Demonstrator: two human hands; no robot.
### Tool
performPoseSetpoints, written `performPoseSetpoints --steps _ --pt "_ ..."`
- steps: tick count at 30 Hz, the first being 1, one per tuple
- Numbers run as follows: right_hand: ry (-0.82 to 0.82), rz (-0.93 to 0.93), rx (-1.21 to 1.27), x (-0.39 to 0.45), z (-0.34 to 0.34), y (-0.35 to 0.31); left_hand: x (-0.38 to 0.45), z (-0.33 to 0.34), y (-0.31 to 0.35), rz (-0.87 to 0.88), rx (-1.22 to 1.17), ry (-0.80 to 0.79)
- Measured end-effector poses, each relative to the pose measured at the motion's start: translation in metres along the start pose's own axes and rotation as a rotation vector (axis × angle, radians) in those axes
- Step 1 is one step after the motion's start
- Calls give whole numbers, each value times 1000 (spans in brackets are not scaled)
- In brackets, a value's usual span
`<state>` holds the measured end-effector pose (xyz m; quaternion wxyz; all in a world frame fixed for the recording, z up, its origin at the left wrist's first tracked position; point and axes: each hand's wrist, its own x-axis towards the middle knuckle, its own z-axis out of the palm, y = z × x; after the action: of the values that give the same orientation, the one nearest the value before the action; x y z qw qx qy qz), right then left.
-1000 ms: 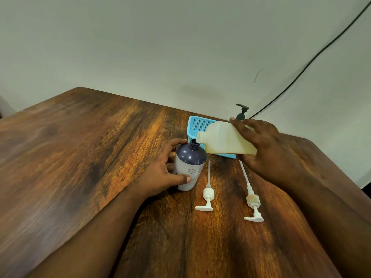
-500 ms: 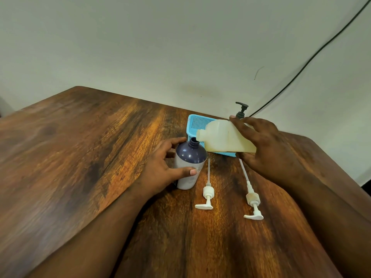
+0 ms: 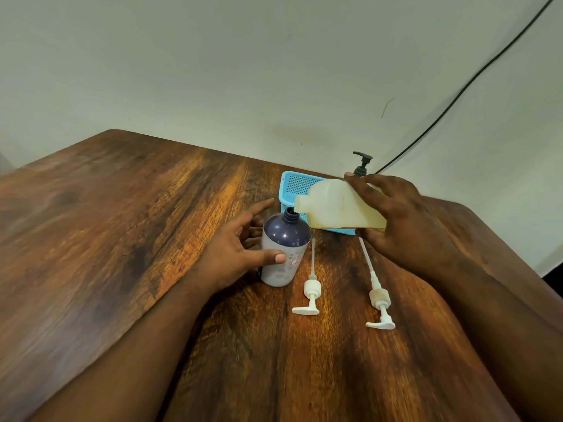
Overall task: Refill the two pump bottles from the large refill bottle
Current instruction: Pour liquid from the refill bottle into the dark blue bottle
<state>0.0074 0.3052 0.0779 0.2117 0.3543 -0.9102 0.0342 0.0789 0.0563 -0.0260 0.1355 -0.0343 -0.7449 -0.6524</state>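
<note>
A dark-purple-topped pump bottle (image 3: 285, 248) stands uncapped on the wooden table (image 3: 122, 239). My left hand (image 3: 234, 251) is beside it with the thumb resting on its label and the fingers spread, slightly off its side. My right hand (image 3: 402, 214) grips the pale, translucent refill bottle (image 3: 335, 205), tilted nearly flat with its spout right over the purple bottle's mouth. Two white pump heads with dip tubes lie on the table: one (image 3: 310, 290) just right of the purple bottle, the other (image 3: 377, 296) farther right. A second bottle's dark pump (image 3: 362, 164) shows behind my right hand.
A light blue perforated basket (image 3: 297, 185) lies behind the bottles near the wall. A black cable (image 3: 457, 95) runs up the wall at the right. The table's right edge drops off close to my right forearm.
My left fingers have loosened from the purple bottle and spread apart; only the thumb still touches it. The refill bottle stays tilted over the opening, raised slightly.
</note>
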Motion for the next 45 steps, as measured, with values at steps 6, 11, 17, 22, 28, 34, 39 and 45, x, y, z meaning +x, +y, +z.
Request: performPoseSetpoints --steps 6,11,17,22,28,34,39,45 --pt "-4 2 6 1 -1 1 1 0 -1 0 -15 -18" --pt "-10 9 3 2 -1 0 2 -1 -2 5 31 -18" --pt "-10 12 -6 2 -1 0 2 0 -3 3 29 -15" --pt "-16 8 -6 4 -1 2 3 0 -3 -4 15 -21" --pt "-35 11 -18 5 -3 1 3 -1 -4 -2 2 -30" --pt "-52 13 -19 5 -8 -2 2 -1 -4 2 -11 -29" --pt "-79 14 -27 6 -11 -4 2 0 -3 2 -22 -26" --pt "-89 15 -35 7 -12 -4 2 0 -2 3 -11 -29"
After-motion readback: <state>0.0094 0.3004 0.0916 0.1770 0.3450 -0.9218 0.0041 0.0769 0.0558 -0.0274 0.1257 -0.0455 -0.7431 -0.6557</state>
